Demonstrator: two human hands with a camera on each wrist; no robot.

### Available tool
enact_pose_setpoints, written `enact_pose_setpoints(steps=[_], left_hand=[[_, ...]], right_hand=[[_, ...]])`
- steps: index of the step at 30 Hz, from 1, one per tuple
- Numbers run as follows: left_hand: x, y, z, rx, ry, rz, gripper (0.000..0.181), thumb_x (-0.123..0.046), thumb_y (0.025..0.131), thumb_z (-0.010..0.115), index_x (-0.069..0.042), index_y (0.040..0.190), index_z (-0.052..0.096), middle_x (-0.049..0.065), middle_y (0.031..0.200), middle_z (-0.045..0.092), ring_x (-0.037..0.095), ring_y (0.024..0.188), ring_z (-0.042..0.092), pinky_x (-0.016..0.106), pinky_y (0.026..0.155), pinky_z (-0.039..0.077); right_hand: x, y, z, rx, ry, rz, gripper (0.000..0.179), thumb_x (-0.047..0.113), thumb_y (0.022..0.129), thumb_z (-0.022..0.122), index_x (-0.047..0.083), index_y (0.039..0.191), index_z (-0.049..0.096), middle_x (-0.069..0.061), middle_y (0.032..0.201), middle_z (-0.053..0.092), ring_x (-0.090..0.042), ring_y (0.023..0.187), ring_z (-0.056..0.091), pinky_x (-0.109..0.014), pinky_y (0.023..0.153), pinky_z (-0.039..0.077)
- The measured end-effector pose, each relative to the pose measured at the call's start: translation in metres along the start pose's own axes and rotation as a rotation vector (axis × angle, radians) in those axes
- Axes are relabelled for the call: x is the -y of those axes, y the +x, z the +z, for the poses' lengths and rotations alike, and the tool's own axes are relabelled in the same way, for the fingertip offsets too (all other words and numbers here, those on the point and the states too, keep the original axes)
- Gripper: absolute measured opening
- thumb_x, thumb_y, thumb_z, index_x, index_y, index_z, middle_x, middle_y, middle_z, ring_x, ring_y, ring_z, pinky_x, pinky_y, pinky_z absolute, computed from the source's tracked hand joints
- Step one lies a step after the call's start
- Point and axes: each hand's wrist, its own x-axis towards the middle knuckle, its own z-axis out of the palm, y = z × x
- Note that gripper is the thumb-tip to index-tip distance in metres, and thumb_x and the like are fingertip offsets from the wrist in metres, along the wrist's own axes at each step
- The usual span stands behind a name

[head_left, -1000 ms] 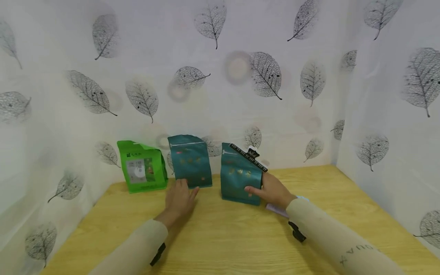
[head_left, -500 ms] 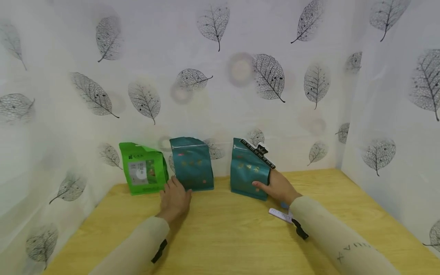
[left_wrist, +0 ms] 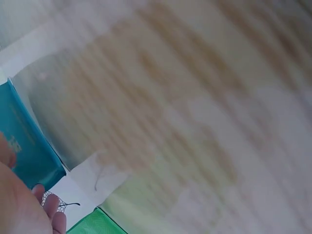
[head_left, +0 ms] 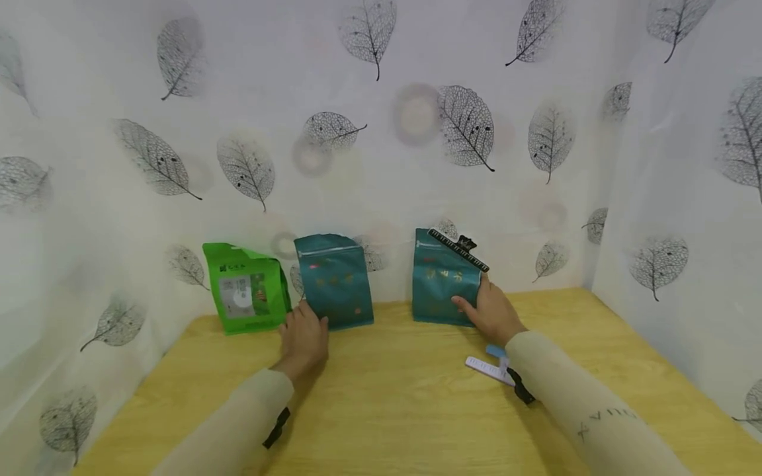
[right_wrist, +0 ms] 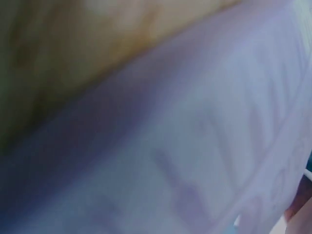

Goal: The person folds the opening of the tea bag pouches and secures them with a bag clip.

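Observation:
In the head view my right hand (head_left: 495,312) grips the right edge of a teal stand-up pouch (head_left: 439,291), thumb across its front and fingers mostly hidden behind. A long black clip (head_left: 458,250) with a piano-key pattern sits slantwise over this pouch's top right corner. My left hand (head_left: 302,338) is at the lower left corner of a second teal pouch (head_left: 333,281), thumb over the front and fingertips right at the side edge. The left wrist view shows that teal pouch (left_wrist: 29,141) beside the fingers (left_wrist: 50,204). The second pouch stands upright with no clip on it.
A bright green pouch (head_left: 244,291) stands left of the left hand. A pale lilac clip (head_left: 485,369) lies on the wooden table (head_left: 381,416) by the right wrist, with a blue piece (head_left: 495,351) near it. A leaf-print curtain (head_left: 381,192) closes the back and sides.
My right hand has moved the clipped teal pouch right and back toward the curtain. My left hand has shifted left from the second pouch's front to its lower left corner. The lilac clip shows more.

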Motion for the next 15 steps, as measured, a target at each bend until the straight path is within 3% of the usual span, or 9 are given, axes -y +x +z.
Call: enact_pose_setpoints(steps=[2, 5, 8, 11, 15], left_hand=[[0.000, 0.000, -0.001, -0.020, -0.008, 0.001, 0.057, -0.034, 0.105, 0.049, 0.013, 0.135, 0.036, 0.033, 0.128, 0.050, 0.047, 0.118, 0.048, 0.058, 0.092, 0.039], [0.000, 0.000, -0.001, -0.058, -0.023, 0.013, 0.051, -0.032, 0.105, 0.048, 0.012, 0.129, 0.042, 0.032, 0.127, 0.047, 0.046, 0.116, 0.048, 0.057, 0.092, 0.041], [0.000, 0.000, -0.001, -0.099, -0.032, 0.046, 0.048, -0.030, 0.105, 0.049, 0.014, 0.126, 0.045, 0.033, 0.131, 0.042, 0.047, 0.116, 0.047, 0.059, 0.093, 0.042], [-0.002, 0.003, -0.003, -0.140, -0.046, 0.087, 0.046, -0.026, 0.105, 0.050, 0.016, 0.124, 0.048, 0.035, 0.133, 0.041, 0.049, 0.116, 0.048, 0.059, 0.094, 0.043], [-0.004, 0.003, -0.008, -0.134, -0.057, 0.145, 0.046, -0.022, 0.105, 0.051, 0.020, 0.124, 0.048, 0.038, 0.135, 0.043, 0.050, 0.117, 0.052, 0.058, 0.096, 0.046]], right_hand=[[0.001, -0.001, -0.001, -0.017, -0.081, 0.013, 0.091, 0.061, 0.100, 0.044, -0.022, 0.138, 0.037, -0.040, 0.121, 0.057, -0.050, 0.108, 0.060, -0.058, 0.092, 0.051], [0.004, -0.003, -0.004, -0.058, -0.188, 0.011, 0.062, 0.048, 0.103, 0.049, -0.012, 0.097, 0.064, -0.029, 0.087, 0.066, -0.041, 0.078, 0.066, -0.052, 0.069, 0.056], [0.006, -0.005, -0.008, -0.083, -0.256, 0.005, 0.054, 0.041, 0.103, 0.053, 0.002, 0.066, 0.060, -0.016, 0.065, 0.059, -0.031, 0.058, 0.060, -0.045, 0.053, 0.052], [0.008, -0.002, -0.010, -0.107, -0.280, -0.024, 0.052, 0.039, 0.102, 0.054, 0.007, 0.061, 0.056, -0.011, 0.060, 0.057, -0.027, 0.054, 0.058, -0.043, 0.049, 0.050], [0.011, -0.001, -0.008, -0.121, -0.254, -0.093, 0.042, 0.033, 0.102, 0.055, 0.009, 0.069, 0.056, -0.006, 0.060, 0.055, -0.021, 0.053, 0.055, -0.041, 0.052, 0.048]])
